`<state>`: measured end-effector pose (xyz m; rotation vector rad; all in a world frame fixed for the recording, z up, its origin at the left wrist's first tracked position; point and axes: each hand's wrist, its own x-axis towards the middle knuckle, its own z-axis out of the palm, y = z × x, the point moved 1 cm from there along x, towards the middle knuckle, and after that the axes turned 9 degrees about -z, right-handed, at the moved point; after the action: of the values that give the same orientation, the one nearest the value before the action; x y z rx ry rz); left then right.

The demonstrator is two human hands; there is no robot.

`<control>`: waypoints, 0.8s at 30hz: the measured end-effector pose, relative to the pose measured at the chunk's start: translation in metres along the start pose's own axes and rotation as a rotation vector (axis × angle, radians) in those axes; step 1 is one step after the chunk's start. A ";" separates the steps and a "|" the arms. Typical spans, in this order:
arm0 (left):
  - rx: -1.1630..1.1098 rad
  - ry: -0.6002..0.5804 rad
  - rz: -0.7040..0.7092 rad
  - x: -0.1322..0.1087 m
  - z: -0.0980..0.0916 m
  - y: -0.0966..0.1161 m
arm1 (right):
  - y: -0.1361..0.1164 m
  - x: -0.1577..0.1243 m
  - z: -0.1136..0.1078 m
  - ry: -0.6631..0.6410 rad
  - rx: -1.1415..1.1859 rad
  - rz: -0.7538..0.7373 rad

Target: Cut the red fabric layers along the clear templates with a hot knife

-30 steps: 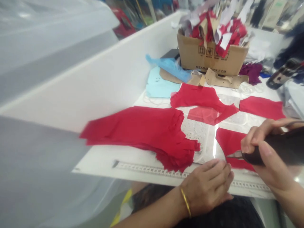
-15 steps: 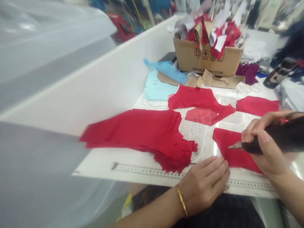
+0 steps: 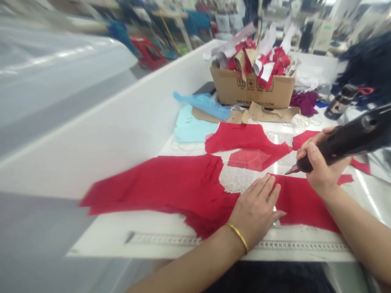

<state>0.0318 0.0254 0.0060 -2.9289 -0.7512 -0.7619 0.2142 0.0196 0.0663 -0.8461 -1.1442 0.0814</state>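
Note:
My right hand [image 3: 320, 162] is wrapped round a black handheld power tool [image 3: 348, 142] with a pointed metal tip. The tip sits at or just above the upper edge of a red fabric piece [image 3: 305, 199]; I cannot tell whether it touches. My left hand [image 3: 258, 201], a gold bangle at its wrist, lies flat with fingers stretched at the left end of that piece. To its left is a stack of red fabric pieces [image 3: 171, 177], its right end partly hidden by the hand. Behind lie another cut red piece [image 3: 241, 136] and a sheer red piece [image 3: 249, 158].
A ruler strip [image 3: 165, 239] runs along the table's front edge. At the back stands a cardboard box [image 3: 253, 89] heaped with scraps, near light-blue sheets [image 3: 189, 126], brown card patterns [image 3: 271, 112] and a black bottle [image 3: 340, 103]. A white side wall [image 3: 122, 122] borders the left.
My left hand has gone from the table's front edge up to the fabric's left end, fingers now extended. The tool has lifted from mid-fabric to its upper edge and tilts more steeply. The view has shifted.

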 end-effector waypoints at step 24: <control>-0.060 -0.055 -0.089 -0.006 0.011 0.000 | 0.002 -0.007 0.008 -0.044 0.081 0.032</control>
<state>0.0319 0.0244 -0.0061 -2.9989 -0.8842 -0.7259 0.2054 0.0220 0.0610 -0.7940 -1.1608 0.1720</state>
